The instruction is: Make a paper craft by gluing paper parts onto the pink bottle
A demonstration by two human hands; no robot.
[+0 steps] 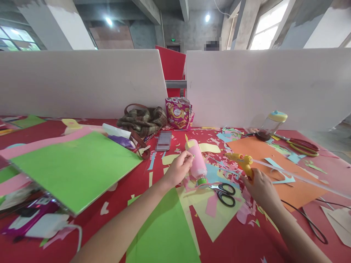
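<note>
Toward the right, my right hand (261,188) is wrapped round the handle of a yellow glue gun (241,160). Its nozzle points left, and a long clear glue stick (287,171) trails from its back. My left hand (179,168) is closed in a pinch; a tiny greenish bit shows at the fingertips, too small to name. Just beyond those fingers lies a bottle wrapped in pink paper (197,160), its green cap (202,180) toward me. Black-handled scissors (225,193) rest between the hands on pale yellow paper (212,223).
Green sheets (79,168) cover the left side, near a purple device (30,219). Orange paper (307,190), a lidded jar (272,126) and red-handled scissors (303,144) lie right. Behind are a plaid bag (148,120), a snack packet (178,113) and white panels (260,87). Paper scraps litter the table.
</note>
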